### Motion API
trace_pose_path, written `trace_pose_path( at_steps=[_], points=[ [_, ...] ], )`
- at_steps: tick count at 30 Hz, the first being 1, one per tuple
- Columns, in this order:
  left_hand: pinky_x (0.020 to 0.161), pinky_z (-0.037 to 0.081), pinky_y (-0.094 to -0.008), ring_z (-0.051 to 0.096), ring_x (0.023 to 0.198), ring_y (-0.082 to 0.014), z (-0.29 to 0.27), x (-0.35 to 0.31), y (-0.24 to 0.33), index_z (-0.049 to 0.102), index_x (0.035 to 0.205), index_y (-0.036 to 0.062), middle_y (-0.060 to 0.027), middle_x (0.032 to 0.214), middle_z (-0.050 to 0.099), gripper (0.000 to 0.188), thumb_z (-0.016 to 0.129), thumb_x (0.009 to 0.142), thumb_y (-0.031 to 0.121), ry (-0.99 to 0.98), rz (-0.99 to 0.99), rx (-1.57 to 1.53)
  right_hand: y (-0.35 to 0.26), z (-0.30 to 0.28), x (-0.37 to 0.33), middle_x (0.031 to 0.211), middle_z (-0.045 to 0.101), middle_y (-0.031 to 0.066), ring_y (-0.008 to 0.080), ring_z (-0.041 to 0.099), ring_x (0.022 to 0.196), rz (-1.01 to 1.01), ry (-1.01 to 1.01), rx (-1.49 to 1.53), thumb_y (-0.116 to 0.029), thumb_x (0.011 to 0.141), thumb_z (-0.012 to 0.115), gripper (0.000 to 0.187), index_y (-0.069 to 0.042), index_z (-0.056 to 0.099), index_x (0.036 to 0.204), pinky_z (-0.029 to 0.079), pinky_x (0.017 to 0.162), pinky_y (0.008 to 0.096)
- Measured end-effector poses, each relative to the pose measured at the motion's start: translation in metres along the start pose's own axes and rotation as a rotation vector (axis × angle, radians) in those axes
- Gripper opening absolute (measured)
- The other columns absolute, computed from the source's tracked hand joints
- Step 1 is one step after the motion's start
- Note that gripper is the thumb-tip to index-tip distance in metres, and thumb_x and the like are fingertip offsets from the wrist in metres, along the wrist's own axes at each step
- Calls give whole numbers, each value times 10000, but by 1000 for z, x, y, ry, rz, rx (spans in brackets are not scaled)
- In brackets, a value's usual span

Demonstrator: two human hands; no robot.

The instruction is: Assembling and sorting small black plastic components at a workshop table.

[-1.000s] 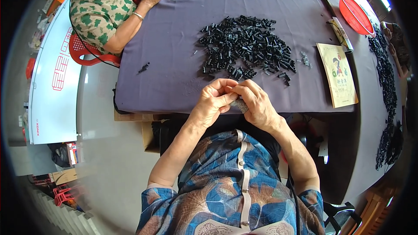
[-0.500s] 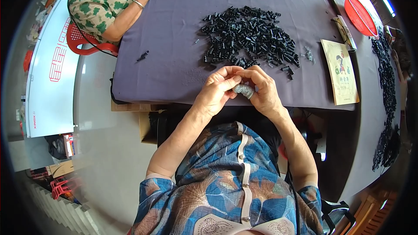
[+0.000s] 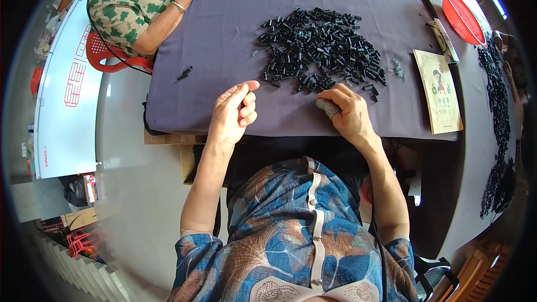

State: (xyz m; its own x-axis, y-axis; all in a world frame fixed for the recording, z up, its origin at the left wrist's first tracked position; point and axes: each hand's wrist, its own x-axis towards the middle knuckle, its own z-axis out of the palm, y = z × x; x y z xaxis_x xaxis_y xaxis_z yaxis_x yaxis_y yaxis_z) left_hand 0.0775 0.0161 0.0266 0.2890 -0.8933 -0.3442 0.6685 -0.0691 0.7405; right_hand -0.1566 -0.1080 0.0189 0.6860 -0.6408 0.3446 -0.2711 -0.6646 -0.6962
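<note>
My left hand [image 3: 230, 113] is over the near part of the cloth-covered table, left of a big heap of small black tubular pieces [image 3: 319, 47]. Its thumb lies against the index finger and the other fingers are curled; anything held there is too small to make out. At the near edge of the heap, my right hand [image 3: 353, 113] is closed with its fingers bent together. A grey wrapping [image 3: 328, 107] covers its thumb. Whatever the right fingertips may pinch is hidden. A gap separates the two hands.
Purple-grey cloth [image 3: 212, 50] covers the table. Small clear pieces [image 3: 399, 70] and a yellowish booklet [image 3: 438, 90] lie to the right, a red basket [image 3: 463, 17] beyond. A few black pieces [image 3: 184, 72] lie at left. Another person [image 3: 131, 8] sits at the far left on a red chair [image 3: 112, 59].
My hands were together in front of the heap. They have parted, the left moving left and the right slightly right to the heap's near edge.
</note>
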Motion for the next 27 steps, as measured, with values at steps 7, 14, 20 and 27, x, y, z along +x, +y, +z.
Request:
trace_pose_path(
  at_steps=[7, 14, 20, 27],
  points=[
    [362, 330, -181, 455, 463, -47, 16, 7, -7, 620, 964, -16, -19, 673, 557, 246, 546, 953, 218, 80, 121, 377, -4, 12, -3, 838, 579, 78, 283, 600, 798, -126, 14, -153, 34, 595, 609, 340, -68, 635, 918, 503, 683, 372],
    [514, 372, -188, 452, 567, -51, 7, 16, -12, 610, 1059, -9, -11, 720, 571, 205, 475, 951, 103, 131, 357, 714, -5, 15, -3, 843, 569, 69, 270, 597, 790, -156, 20, -214, 28, 598, 619, 330, -78, 628, 910, 502, 671, 364],
    [576, 456, -290, 562, 601, -142, 19, 13, -14, 634, 954, 31, -77, 744, 610, 123, 557, 903, 112, 177, 616, 1183, -4, 13, -4, 833, 557, 66, 261, 589, 777, -160, 26, -222, 21, 608, 615, 315, -78, 623, 907, 501, 670, 361],
    [587, 497, -333, 623, 649, -230, 34, 21, -21, 623, 898, 51, -81, 835, 635, 81, 636, 822, 76, 133, 709, 1447, -5, 13, -5, 836, 548, 66, 256, 579, 763, -148, 43, -241, -4, 620, 618, 301, -81, 623, 911, 495, 670, 356]
  ],
)
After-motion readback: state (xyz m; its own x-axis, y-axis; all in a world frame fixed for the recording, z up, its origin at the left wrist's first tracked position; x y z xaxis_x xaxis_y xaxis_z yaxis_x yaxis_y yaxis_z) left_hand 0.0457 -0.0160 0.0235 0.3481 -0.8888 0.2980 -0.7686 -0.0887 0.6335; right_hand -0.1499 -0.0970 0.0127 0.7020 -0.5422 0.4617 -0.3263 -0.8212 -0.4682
